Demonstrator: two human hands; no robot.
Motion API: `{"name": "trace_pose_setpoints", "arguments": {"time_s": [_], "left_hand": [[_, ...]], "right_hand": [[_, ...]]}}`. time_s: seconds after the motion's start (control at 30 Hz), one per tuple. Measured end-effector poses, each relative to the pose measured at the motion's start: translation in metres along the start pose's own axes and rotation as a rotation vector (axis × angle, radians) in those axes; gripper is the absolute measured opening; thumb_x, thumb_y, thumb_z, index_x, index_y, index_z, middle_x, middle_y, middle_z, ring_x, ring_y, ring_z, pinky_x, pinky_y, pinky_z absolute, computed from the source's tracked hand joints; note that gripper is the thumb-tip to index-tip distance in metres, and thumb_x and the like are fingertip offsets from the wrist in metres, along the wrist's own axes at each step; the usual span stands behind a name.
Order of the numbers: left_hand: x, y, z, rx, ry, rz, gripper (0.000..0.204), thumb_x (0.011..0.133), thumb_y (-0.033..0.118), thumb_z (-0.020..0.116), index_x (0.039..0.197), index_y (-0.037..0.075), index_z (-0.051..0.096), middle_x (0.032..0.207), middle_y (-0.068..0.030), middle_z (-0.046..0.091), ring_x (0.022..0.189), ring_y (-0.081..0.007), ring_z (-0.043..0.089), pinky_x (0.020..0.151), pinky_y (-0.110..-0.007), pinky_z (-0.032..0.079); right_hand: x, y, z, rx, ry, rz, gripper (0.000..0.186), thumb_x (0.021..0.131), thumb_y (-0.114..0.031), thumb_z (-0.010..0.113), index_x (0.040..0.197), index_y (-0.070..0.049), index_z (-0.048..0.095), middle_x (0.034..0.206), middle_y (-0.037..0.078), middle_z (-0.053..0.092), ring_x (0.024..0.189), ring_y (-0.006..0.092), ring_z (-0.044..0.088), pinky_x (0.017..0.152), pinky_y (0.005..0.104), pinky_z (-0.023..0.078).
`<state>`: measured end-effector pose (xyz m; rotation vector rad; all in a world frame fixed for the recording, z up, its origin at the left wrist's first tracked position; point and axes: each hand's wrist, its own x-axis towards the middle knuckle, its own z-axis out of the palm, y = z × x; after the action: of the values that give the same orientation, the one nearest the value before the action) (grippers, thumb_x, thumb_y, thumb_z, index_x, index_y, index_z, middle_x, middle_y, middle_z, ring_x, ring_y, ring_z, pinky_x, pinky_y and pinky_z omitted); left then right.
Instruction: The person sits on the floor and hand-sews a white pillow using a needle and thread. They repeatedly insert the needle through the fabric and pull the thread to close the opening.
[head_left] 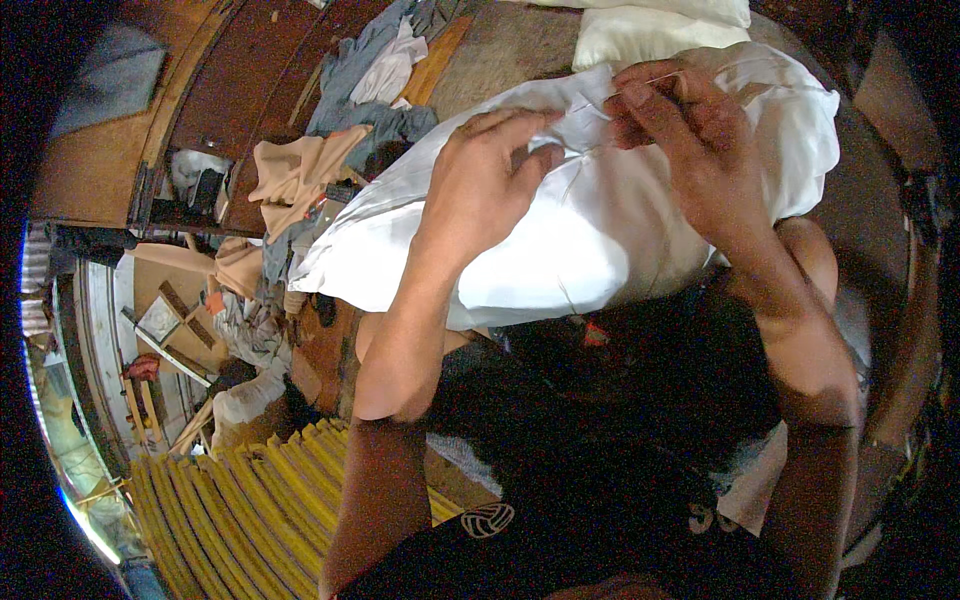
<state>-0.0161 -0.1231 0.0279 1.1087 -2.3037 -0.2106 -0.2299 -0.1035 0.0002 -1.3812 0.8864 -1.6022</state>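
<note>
A plump white pillow (560, 250) with smooth, shiny fabric lies across my lap. My left hand (485, 175) is closed on a fold of its cover near the upper edge, thumb and fingers pinching the cloth. Just to the right, my right hand (690, 130) is raised over the pillow with its fingertips pinched together. A thin pale thread (655, 78) runs at those fingertips. Whether a needle is among them is too small to make out. Some of the cover between the hands is puckered.
More white pillows (655, 35) lie beyond at the top. Peach cloth (300, 175) and grey-blue cloth (365, 75) are heaped at the left, beside wooden cabinets (235, 100). A ribbed yellow surface (240, 510) is at lower left.
</note>
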Motion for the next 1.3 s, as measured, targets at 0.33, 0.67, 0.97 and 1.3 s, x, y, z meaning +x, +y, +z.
{"name": "trace_pose_setpoints", "arguments": {"time_s": [0.33,0.67,0.97,1.3], "left_hand": [[-0.025,-0.006,0.012,0.134,0.156,0.076,0.016,0.085,0.009,0.071,0.1,0.009,0.077,0.113,-0.0097,0.072,0.103,-0.0328,0.066,0.091,-0.043,0.053],[-0.027,-0.008,0.01,0.236,0.167,0.173,0.016,0.082,0.006,0.074,0.098,0.009,0.076,0.103,-0.0095,0.071,0.092,-0.03,0.066,0.083,-0.04,0.055],[-0.029,-0.011,0.016,0.256,0.22,0.191,0.013,0.084,0.007,0.073,0.097,0.005,0.075,0.1,-0.0106,0.071,0.091,-0.0295,0.067,0.083,-0.04,0.055],[-0.031,-0.01,0.016,0.215,0.216,0.174,0.012,0.083,0.004,0.073,0.095,0.004,0.072,0.099,-0.0142,0.071,0.095,-0.0335,0.067,0.085,-0.042,0.054]], "right_hand": [[-0.004,0.016,0.004,-0.101,-0.115,0.026,0.022,0.104,-0.019,0.059,0.11,0.001,0.065,0.092,0.006,0.07,0.083,0.0118,0.064,0.077,0.0267,0.054],[-0.012,0.024,0.004,-0.14,-0.111,0.061,0.023,0.104,-0.02,0.06,0.113,0.002,0.063,0.098,0.008,0.072,0.085,0.0116,0.066,0.08,0.0264,0.055],[-0.014,0.032,0.011,-0.312,-0.119,-0.021,0.018,0.103,-0.015,0.062,0.109,0.002,0.065,0.093,0.005,0.071,0.078,0.0098,0.061,0.074,0.0242,0.052],[-0.015,0.035,0.012,-0.336,-0.111,-0.022,0.025,0.099,-0.024,0.062,0.107,-0.001,0.068,0.095,0.013,0.072,0.087,0.0249,0.069,0.078,0.0351,0.055]]}}
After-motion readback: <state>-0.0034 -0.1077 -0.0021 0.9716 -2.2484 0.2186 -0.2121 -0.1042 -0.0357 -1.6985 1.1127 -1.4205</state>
